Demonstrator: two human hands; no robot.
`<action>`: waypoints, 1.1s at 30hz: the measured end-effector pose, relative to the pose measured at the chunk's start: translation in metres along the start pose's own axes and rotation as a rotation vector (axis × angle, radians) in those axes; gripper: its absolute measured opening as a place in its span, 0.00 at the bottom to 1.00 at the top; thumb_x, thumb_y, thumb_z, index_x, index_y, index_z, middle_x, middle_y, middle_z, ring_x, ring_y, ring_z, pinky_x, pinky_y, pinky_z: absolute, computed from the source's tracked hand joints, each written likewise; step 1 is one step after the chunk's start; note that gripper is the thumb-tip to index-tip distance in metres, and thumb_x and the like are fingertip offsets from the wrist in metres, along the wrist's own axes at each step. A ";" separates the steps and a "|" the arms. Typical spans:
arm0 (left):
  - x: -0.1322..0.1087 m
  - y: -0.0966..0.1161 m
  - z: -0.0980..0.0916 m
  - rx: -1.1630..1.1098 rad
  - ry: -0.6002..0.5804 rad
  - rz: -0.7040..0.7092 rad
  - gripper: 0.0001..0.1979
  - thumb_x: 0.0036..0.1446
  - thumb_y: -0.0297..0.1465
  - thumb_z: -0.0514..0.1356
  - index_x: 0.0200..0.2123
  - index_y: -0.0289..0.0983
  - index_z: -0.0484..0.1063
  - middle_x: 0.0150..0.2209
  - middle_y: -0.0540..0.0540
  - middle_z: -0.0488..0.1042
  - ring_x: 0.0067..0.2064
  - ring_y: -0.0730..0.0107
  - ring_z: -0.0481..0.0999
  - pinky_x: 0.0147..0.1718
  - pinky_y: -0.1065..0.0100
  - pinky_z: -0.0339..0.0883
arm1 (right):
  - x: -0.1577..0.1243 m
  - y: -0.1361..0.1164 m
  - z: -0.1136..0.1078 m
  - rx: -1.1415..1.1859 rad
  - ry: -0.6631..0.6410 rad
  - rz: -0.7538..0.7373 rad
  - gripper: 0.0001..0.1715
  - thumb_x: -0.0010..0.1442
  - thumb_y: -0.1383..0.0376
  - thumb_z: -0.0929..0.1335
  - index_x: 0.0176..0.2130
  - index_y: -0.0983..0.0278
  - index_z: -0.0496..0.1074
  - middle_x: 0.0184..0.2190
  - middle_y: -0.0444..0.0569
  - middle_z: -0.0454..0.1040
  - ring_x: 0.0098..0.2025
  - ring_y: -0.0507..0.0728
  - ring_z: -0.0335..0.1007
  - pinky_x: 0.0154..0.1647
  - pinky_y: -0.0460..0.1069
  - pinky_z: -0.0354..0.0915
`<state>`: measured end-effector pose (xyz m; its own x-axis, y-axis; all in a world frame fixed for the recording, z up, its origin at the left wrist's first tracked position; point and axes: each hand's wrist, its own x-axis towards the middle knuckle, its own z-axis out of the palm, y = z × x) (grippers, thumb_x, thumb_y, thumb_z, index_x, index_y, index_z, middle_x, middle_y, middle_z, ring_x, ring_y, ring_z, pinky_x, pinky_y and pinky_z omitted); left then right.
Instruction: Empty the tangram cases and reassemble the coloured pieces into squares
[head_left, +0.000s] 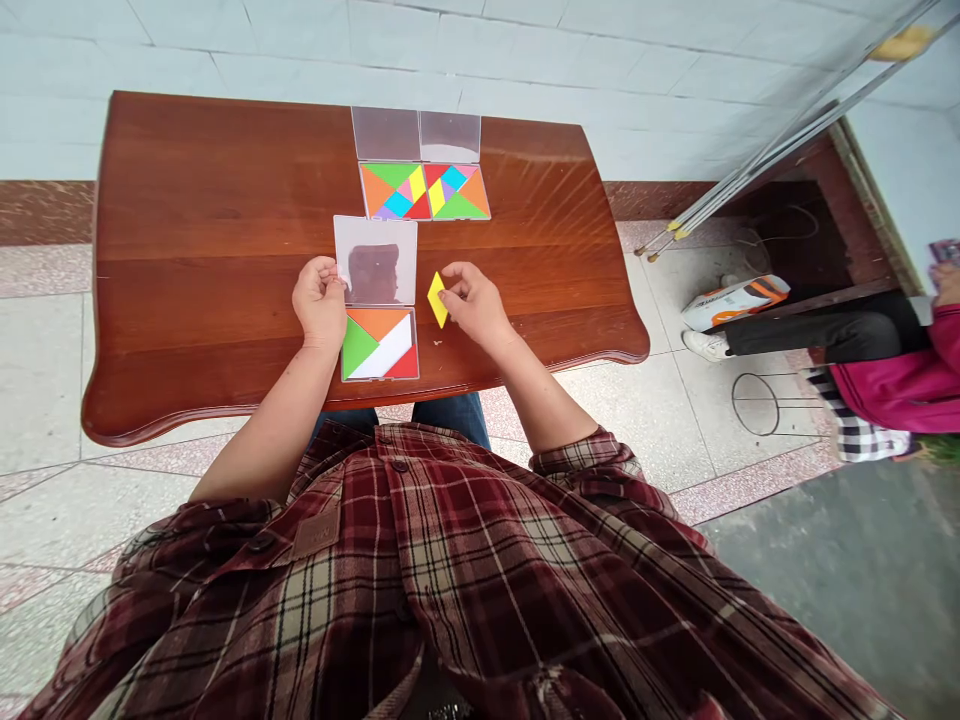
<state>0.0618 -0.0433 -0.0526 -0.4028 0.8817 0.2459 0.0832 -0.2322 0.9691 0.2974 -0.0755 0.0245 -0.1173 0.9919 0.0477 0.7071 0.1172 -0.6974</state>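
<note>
An open tangram case [380,377] lies near the table's front edge, its clear lid [382,260] tipped back, away from me. In its tray are an orange triangle [379,320], a green triangle [358,345] and a red triangle [405,365], with a white diagonal band showing between them. Fingers curled together, my left hand [321,305] grips the lid's left edge. To the right of the case, my right hand [476,305] pinches a yellow parallelogram tangram piece [436,300] just above the tabletop.
Two filled tangram cases [395,192] [459,192] stand open farther back on the brown wooden table [210,250]. A tiled wall runs behind it. At right are crutches [720,205], a white-and-orange package [735,300] and a seated person [885,365].
</note>
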 end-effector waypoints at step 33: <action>0.002 -0.007 0.002 -0.005 -0.031 0.061 0.10 0.58 0.38 0.61 0.37 0.39 0.68 0.33 0.51 0.70 0.39 0.72 0.78 0.49 0.62 0.74 | -0.019 -0.024 0.034 0.313 -0.226 0.335 0.09 0.60 0.69 0.65 0.32 0.60 0.58 0.22 0.37 0.68 0.20 0.47 0.63 0.25 0.44 0.62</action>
<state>0.0624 -0.0394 -0.0593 -0.3688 0.8781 0.3048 0.1019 -0.2877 0.9523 0.2590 -0.0992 0.0157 -0.0921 0.9333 -0.3470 0.4925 -0.2602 -0.8305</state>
